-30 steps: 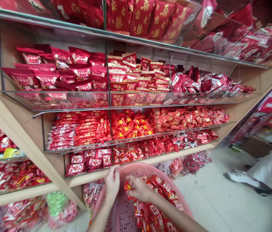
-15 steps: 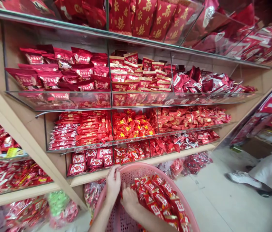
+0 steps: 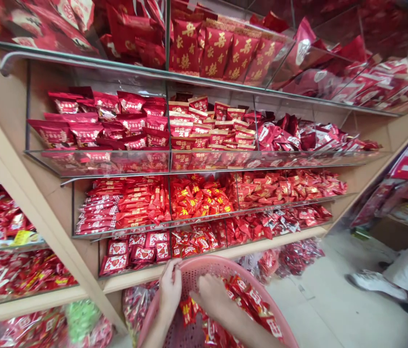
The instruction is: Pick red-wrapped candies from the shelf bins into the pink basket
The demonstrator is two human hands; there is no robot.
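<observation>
A pink plastic basket (image 3: pixel 272 290) with a perforated wall stands low in front of the shelves, holding many small red-wrapped sweets (image 3: pixel 252 299). At its near left rim, my left hand (image 3: pixel 170 286) is closed over the edge. Inside the basket, my right hand (image 3: pixel 211 296) is over the sweets with its fingers curled; whatever they hold is hidden and slightly blurred. A few red and orange packets (image 3: pixel 188 311) lie just below its fingertips, against the bare basket wall.
Glass-fronted shelves (image 3: pixel 204 166) full of red packets rise directly behind the basket. A wooden post (image 3: pixel 40 217) divides them on the left. Bagged goods (image 3: pixel 300 256) lie on the floor under the bottom shelf. At the right, a person's shoe (image 3: pixel 375 285) stands on the tiles.
My right hand has shifted right and slightly up over the sweets, and several packets now show at the basket's left side. My left hand stays on the rim. The view has tilted slightly upward.
</observation>
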